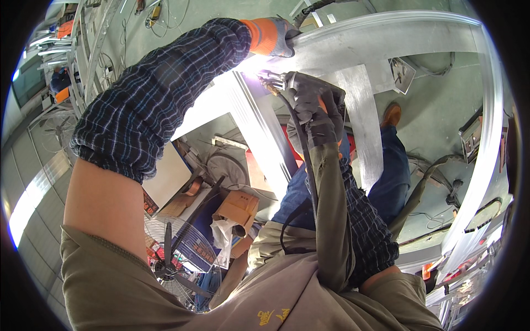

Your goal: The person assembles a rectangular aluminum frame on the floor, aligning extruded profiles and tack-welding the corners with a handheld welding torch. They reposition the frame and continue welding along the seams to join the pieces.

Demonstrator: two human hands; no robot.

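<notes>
My right hand (316,107), in a dark glove, is closed around a welding torch (275,82) with a black cable (304,153) trailing towards me. A bright arc glows at the torch's tip, where a ribbed metal profile (265,132) meets a wide metal beam (364,41). Just above the arc, my left hand (279,37), in an orange and grey knit glove, rests on the beam's edge with curled fingers. Plaid sleeves cover both forearms. A flat metal bar (362,128) runs down from the beam to the right of my right hand.
A curved-looking metal frame side (488,136) stands at the right. Below left are a cardboard box (240,205) and a caged fan (167,269). Cables (434,169) lie on the green floor near my legs. Metal racks and a person (60,80) are at the far left.
</notes>
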